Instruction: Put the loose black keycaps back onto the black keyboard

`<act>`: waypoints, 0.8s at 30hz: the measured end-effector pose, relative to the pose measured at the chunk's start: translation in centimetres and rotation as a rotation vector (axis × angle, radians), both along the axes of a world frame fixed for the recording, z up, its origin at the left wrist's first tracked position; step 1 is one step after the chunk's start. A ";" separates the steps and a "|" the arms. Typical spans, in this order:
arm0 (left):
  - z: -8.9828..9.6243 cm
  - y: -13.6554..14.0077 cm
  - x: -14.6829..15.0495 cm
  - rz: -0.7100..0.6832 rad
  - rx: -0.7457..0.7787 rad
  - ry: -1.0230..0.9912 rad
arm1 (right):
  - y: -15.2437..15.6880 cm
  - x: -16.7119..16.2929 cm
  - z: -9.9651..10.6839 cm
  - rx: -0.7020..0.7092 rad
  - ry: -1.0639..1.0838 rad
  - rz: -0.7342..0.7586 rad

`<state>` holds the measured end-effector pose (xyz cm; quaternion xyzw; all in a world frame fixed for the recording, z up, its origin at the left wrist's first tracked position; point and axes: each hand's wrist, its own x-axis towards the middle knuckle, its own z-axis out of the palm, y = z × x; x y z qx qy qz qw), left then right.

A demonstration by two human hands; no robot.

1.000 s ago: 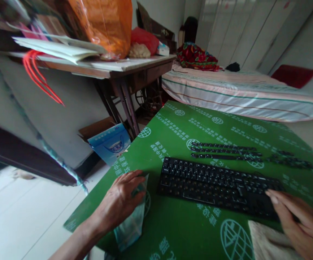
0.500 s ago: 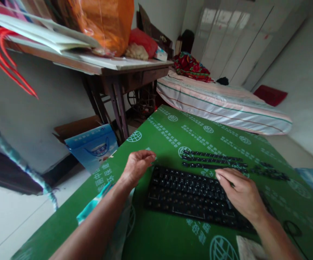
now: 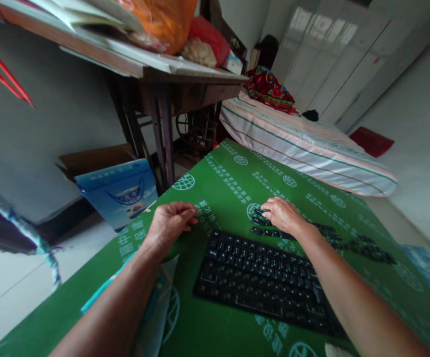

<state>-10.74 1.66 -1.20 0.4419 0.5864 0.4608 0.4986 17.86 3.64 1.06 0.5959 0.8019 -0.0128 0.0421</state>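
Note:
A black keyboard (image 3: 255,277) lies at a slant on the green table; its upper rows carry keycaps, while bare key sockets show in the lower rows. Beyond it, loose black keycaps (image 3: 265,231) are lined up in rows, partly covered by my right hand. My right hand (image 3: 281,215) reaches over the keyboard, thumb and fingers pinched at a keycap near the left end of the farthest row. Left of the keyboard, just above the table, my left hand (image 3: 172,221) is closed with thumb and fingertips together; whatever may be between them is too small to make out.
A heap of loose keycaps (image 3: 371,248) sits at the right. A plastic bag with turquoise (image 3: 158,297) lies under my left forearm. Left of the table stand a blue box (image 3: 125,191) and a cluttered desk (image 3: 200,91). A bed (image 3: 311,144) is beyond the table.
My right hand has moved from above the keyboard's right side forward and left to the keycap rows. My left hand has shifted slightly left. The view has tilted a little.

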 end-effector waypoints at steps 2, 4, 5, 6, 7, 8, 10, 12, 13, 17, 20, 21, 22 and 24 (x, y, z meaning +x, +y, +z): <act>-0.2 0.1 -0.1 0.007 -0.006 0.008 | 0.7 -0.2 -0.1 -0.033 -0.029 0.013; -0.4 0.2 0.0 0.006 -0.007 0.015 | 1.3 -0.4 -0.2 -0.064 -0.054 0.024; -0.5 0.2 0.0 0.004 -0.007 0.019 | 1.6 -0.5 -0.2 -0.077 -0.064 0.028; -0.6 0.2 0.1 0.003 -0.006 0.026 | 1.8 -0.7 -0.2 -0.089 -0.074 0.033; -0.7 0.2 0.2 0.000 -0.005 0.032 | 2.0 -0.8 -0.1 -0.099 -0.082 0.036; -0.8 0.2 0.2 -0.002 -0.004 0.039 | 2.1 -0.9 -0.1 -0.107 -0.090 0.039; -0.9 0.2 0.2 -0.011 -0.005 0.054 | 2.4 -1.1 -0.2 -0.117 -0.101 0.041; -0.9 0.3 0.2 -0.022 -0.006 0.070 | 2.6 -1.3 -0.3 -0.122 -0.104 0.041; -0.9 0.3 0.2 -0.029 -0.007 0.078 | 2.8 -1.3 -0.5 -0.122 -0.101 0.041; -1.0 0.3 0.1 -0.054 0.002 0.112 | 3.4 -1.3 -0.9 -0.125 -0.070 0.061; -1.1 0.3 0.1 -0.071 0.013 0.135 | 3.9 -1.3 -0.9 -0.132 -0.020 0.068; -1.1 0.3 0.1 -0.076 0.016 0.140 | 4.0 -1.3 -0.8 -0.134 0.005 0.064; -1.2 0.3 0.0 -0.081 0.019 0.144 | 4.1 -1.3 -0.7 -0.136 0.035 0.059; -1.2 0.3 0.0 -0.088 0.022 0.146 | 3.9 -1.3 -0.3 -0.139 0.111 0.049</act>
